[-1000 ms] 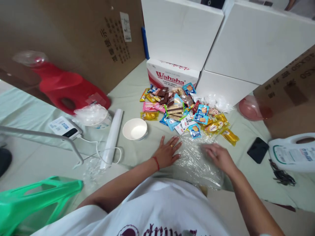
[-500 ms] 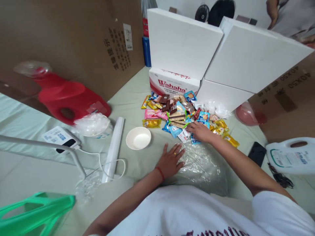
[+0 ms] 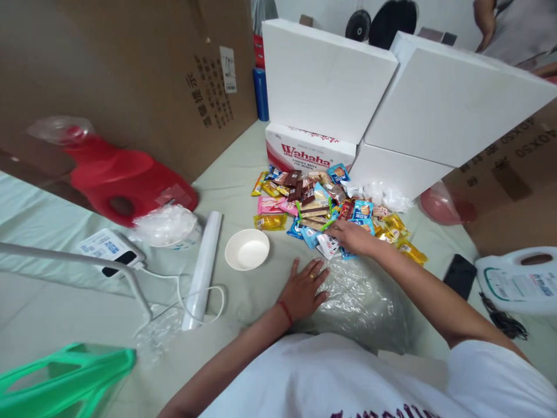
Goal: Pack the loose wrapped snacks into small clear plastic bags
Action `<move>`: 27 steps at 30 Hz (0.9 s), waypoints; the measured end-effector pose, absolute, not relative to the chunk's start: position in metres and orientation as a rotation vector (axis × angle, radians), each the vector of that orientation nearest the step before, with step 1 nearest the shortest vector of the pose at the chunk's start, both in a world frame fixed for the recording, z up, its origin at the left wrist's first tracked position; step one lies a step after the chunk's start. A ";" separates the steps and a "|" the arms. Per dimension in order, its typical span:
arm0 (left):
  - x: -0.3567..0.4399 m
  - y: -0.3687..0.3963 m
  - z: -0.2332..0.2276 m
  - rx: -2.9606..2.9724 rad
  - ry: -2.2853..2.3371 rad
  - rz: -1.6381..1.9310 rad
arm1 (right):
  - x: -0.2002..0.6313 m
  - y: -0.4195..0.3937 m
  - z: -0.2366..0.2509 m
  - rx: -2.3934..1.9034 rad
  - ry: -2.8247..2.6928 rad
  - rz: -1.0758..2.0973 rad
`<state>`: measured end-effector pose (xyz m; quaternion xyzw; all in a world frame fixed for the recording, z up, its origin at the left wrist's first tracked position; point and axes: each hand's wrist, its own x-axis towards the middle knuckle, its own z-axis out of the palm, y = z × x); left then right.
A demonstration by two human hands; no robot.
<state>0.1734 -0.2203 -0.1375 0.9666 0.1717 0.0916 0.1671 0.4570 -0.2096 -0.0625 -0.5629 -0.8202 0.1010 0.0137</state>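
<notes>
Crinkled clear plastic film lies spread on the pale green cloth in front of us, and our left hand rests flat on its left edge, fingers spread and open, gripping nothing. A red cord circles that wrist and a ring shows on one finger. Our right hand reaches past the film to the near edge of the heap of small colourful snack packets, palm down, fingers loosely curled over a white packet with red print; we cannot tell whether the fingers have actually closed on it.

Just left of the heap stands an empty white paper bowl, and beside that a long white roll lies on the cloth with a thin white cable looped near its lower end. Farther left are a clear plastic bag, a white device with a dark screen and a red plastic jug lying on its side.

Behind the heap sits a red-and-white carton printed Wahaha, with large white foam boxes stacked on and beside it. To the right are a black phone and a white plastic jug with a handle. Another person's arm shows at the top right corner.
</notes>
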 end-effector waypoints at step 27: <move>0.177 -0.221 -0.139 2.759 0.566 0.166 | 0.479 -0.329 -0.010 -1.548 -2.167 1.061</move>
